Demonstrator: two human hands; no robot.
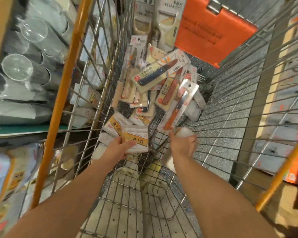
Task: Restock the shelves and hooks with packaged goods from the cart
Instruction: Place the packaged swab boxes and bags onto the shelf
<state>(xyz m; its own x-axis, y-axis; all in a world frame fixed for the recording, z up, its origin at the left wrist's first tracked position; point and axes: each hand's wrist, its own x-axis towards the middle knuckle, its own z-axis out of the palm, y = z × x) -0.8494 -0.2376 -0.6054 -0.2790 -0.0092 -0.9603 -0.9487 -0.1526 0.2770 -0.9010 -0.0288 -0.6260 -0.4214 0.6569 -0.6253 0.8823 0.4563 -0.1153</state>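
Observation:
Both my arms reach down into a wire cart [86, 93] with orange rails. My left hand [118, 146] grips a white packet with a yellow label [136, 140] near the cart's floor. My right hand [182, 143] holds the bottom end of a carded knife with an orange handle [176, 110], lifted and tilted up to the right. A pile of carded knives [155, 73] and peelers [169, 19] lies at the cart's far end. More white yellow-label packets [116, 123] lie just beyond my left hand.
An orange plastic flap [212, 31] hangs at the cart's far end. Shelves on the left hold clear glasses [17, 67] and packaged goods [5, 172]. Shelving with packaged goods stands on the right [286, 117]. Grey tiled floor shows through the wire mesh.

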